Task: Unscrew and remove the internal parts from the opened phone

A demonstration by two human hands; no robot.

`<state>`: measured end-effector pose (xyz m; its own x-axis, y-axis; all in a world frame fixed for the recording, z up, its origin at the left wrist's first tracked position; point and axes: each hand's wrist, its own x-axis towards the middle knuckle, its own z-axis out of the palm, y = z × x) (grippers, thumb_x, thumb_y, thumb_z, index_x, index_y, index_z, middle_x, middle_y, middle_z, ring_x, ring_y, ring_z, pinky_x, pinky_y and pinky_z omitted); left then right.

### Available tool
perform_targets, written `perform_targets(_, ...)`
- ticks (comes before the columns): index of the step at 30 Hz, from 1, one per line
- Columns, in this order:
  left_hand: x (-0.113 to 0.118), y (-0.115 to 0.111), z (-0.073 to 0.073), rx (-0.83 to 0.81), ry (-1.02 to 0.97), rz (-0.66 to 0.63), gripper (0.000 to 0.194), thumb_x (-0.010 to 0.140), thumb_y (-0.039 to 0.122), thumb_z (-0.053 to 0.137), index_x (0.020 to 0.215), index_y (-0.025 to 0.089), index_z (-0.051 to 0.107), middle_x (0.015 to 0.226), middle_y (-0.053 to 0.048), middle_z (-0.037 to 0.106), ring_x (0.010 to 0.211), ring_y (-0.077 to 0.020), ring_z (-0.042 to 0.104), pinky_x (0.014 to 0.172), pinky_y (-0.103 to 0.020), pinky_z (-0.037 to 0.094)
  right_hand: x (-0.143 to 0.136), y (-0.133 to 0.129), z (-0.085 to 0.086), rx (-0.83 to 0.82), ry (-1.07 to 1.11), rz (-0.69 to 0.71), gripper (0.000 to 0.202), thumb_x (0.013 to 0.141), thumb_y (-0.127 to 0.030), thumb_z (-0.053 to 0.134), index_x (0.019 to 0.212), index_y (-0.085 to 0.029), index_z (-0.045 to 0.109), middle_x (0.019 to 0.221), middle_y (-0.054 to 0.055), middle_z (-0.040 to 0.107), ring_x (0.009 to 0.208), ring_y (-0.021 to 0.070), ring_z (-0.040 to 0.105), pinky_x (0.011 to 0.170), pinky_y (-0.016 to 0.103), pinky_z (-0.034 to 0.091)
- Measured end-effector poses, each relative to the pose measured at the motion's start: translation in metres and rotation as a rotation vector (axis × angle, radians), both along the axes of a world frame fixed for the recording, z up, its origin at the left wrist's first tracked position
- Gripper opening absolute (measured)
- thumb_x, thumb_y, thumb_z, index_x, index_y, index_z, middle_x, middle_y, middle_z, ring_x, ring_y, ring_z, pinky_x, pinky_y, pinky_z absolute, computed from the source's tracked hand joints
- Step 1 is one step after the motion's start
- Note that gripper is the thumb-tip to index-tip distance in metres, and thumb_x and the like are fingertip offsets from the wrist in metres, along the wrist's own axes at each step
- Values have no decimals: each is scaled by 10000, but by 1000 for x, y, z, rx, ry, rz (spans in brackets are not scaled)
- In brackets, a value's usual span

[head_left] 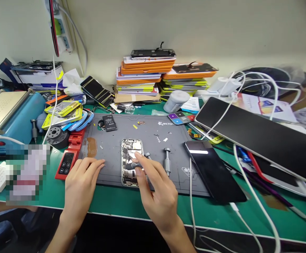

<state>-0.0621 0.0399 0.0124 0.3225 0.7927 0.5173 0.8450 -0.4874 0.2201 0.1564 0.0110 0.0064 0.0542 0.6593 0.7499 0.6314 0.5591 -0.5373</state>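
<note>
An opened phone [125, 177] lies on the grey work mat [108, 140], its inner parts and circuit board exposed. Over it, my right hand [159, 189] pinches a dark ribbed tool [133, 165] between thumb and fingers; its exact kind is partly hidden. My left hand [83, 179] rests on the mat's left front, holding nothing, with its fingers stretched toward the phone but apart from it. Just right of my right hand is a grey screwdriver [167, 161]. A black phone battery [109, 123] lies at the back left of the mat, with small metal parts [157, 137] scattered at the right.
A red device with buttons [68, 163] borders the mat on the left, near a blue machine [13, 123]. At right lie a dark phone [216, 172] on a white cable and a large tablet [260, 137]. Stacked orange boxes [147, 65] stand behind.
</note>
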Motion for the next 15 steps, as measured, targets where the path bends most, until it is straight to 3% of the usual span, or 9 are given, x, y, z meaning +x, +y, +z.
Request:
perform_targets(5, 5, -5, 6, 46, 19, -28, 122, 1119, 191, 638, 1100, 196, 758, 1014, -34, 790, 892, -203, 710, 860, -339, 545, -1, 1, 0, -12, -6, -13, 749, 1009, 45, 598, 1666, -299, 501, 1209, 102, 808, 1059, 200, 800, 870, 337, 714)
perform_targets(10, 24, -27, 15, -36, -139, -140, 109, 1120, 158, 628, 1127, 189, 732, 1046, -39, 767, 921, -180, 711, 882, -307, 552, 0, 1, -1, 2, -16, -10, 717, 1002, 41, 621, 1645, -258, 521, 1291, 103, 816, 1135, 207, 805, 939, 338, 710)
perform_targets(15, 44, -31, 8, -46, -121, -137, 85, 1116, 168, 639, 1094, 186, 719, 1021, -30, 756, 877, -186, 676, 833, -318, 522, -1, -2, -3, -30, 73, -23, 673, 1014, 26, 618, 1609, -278, 536, 1332, 89, 804, 1200, 205, 793, 978, 352, 716)
